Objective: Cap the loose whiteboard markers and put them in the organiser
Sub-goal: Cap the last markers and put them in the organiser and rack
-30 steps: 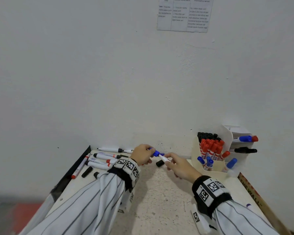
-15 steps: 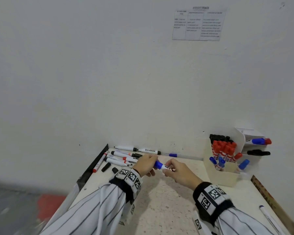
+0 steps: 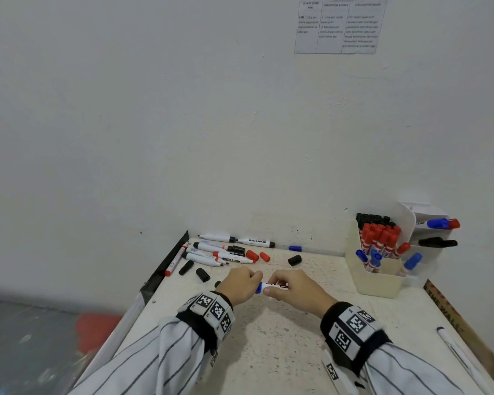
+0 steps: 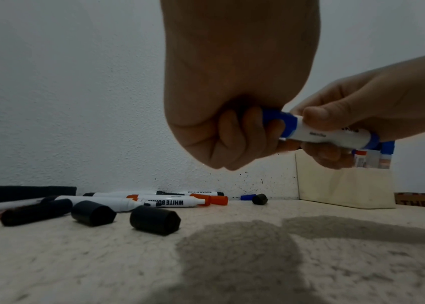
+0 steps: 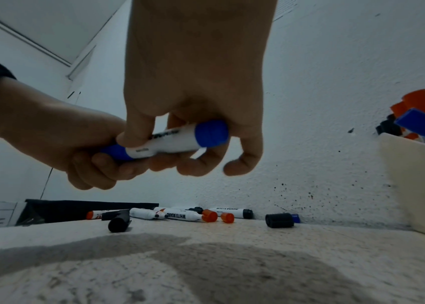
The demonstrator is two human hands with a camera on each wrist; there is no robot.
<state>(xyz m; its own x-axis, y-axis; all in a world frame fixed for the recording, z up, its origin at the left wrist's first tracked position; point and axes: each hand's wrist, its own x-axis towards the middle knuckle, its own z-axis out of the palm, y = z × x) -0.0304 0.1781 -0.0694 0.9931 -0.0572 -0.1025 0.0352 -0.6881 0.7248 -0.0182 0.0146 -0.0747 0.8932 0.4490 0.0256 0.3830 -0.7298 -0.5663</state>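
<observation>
Whiteboard marker point(image 3: 272, 287), white-bodied with blue at both ends, is held level above the table point(image 3: 283, 337) between the two hands. The left hand point(image 3: 240, 285) has its fingers curled around the blue cap point(image 4: 280, 121) at one end; the right hand point(image 3: 295, 289) pinches the white barrel between thumb and fingers, with the blue butt end showing beside its palm in the right wrist view.

The table is a pale, speckled, rough surface pushed into a corner of plain white walls, the wall by the tabletop flecked with small dark spots. A black strip point(image 3: 166, 263) runs along its left edge. On the wall hangs a printed sheet point(image 3: 340, 25), a three-column table under a heading that ends in "TRACE"; the smaller text is too fine to read. A brown strip point(image 3: 451, 315) along the right edge reads "THE WALL".

At the back left lie loose markers point(image 3: 220, 252), several printed "WHITE BOARD", with tips bare, and around them loose caps: black ones point(image 3: 202, 274), two red ones point(image 3: 257, 255), and one black cap point(image 3: 295, 260) apart from the rest.

At the right stands a cream organiser point(image 3: 377, 283). Its near compartments hold upright markers with black, red and blue caps; the white tiers behind hold a blue-and-red one point(image 3: 441, 223) and a black one point(image 3: 437, 242) lying sideways.
</observation>
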